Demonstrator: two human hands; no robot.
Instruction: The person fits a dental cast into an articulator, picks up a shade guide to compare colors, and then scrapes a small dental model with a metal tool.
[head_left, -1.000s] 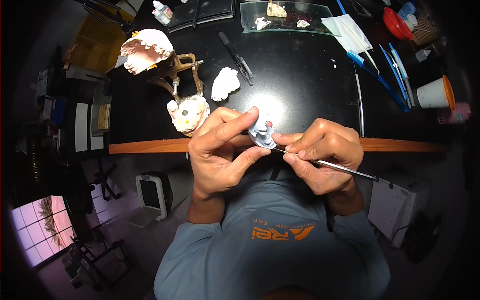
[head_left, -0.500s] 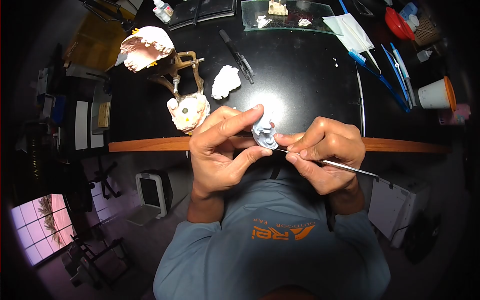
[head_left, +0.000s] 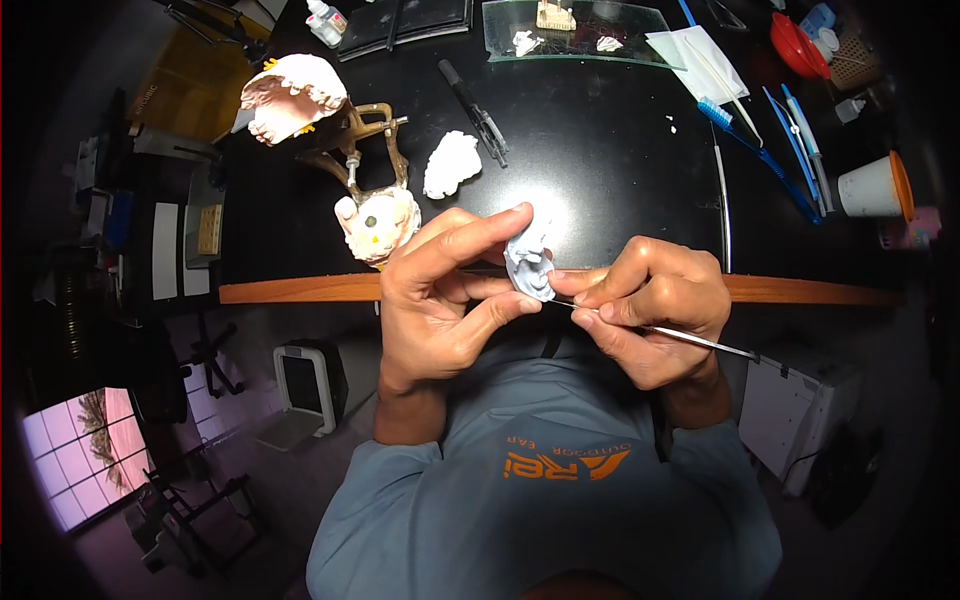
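Between its thumb and fingers, my left hand [head_left: 445,295] grips a small pale blue moulded piece [head_left: 529,268] just above the wooden table edge. My right hand [head_left: 655,305] pinches a thin metal instrument [head_left: 695,341], whose narrow front end reaches the lower right side of the blue piece. The right fingertips are close against that piece, and whether they touch it is hard to tell. Beyond the left hand stands a brass-coloured articulator [head_left: 397,150] with a pink-white upper dental cast [head_left: 293,97] and a lower cast [head_left: 380,225]. A white lumpy piece [head_left: 452,164] lies beside it.
A black pen [head_left: 474,113] lies behind the white lump. At the back is a glass slab [head_left: 585,45]. On the right are a blue brush [head_left: 760,155], blue-handled tools [head_left: 803,150], a white cup with an orange rim [head_left: 875,190] and a red bowl [head_left: 798,48].
The blue piece has tilted slightly in my left hand, showing more of its hollow. Both hands keep nearly the same place and grip.
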